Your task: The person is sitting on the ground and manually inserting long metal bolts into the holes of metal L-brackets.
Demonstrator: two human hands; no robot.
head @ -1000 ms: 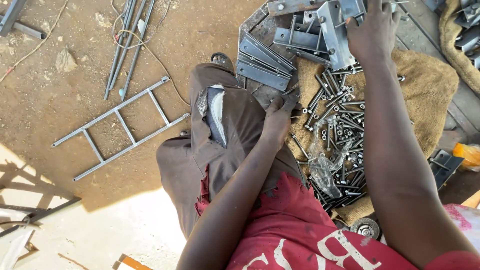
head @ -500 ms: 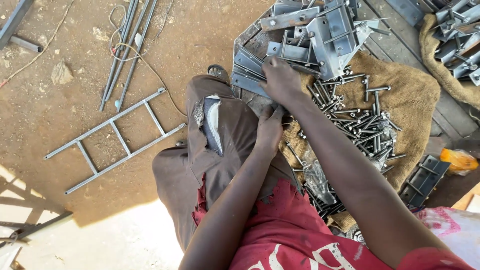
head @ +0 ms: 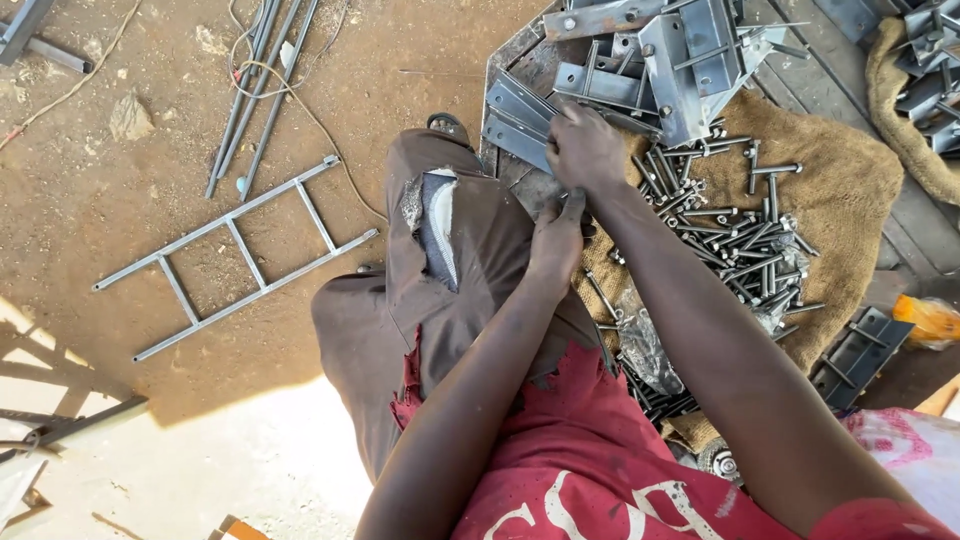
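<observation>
Head view: right hand (head: 588,148) curling over the flat metal plates (head: 520,118), grip contents impossible to tell; left hand (head: 557,240) just beneath, fingers nearly closed, touching it; loose bolts (head: 735,245) lying rightward of both hands on sacking (head: 850,190).

Right hand (head: 585,150) meets left hand (head: 555,240) over the torn brown trouser knee (head: 450,250); bolts (head: 730,240) lie at three o'clock, ladder-like metal frame (head: 235,255) at nine

You are looking at one ladder-like metal frame (head: 235,255), one burlap sack (head: 850,200), and bolts (head: 740,245) too many to count.
</observation>
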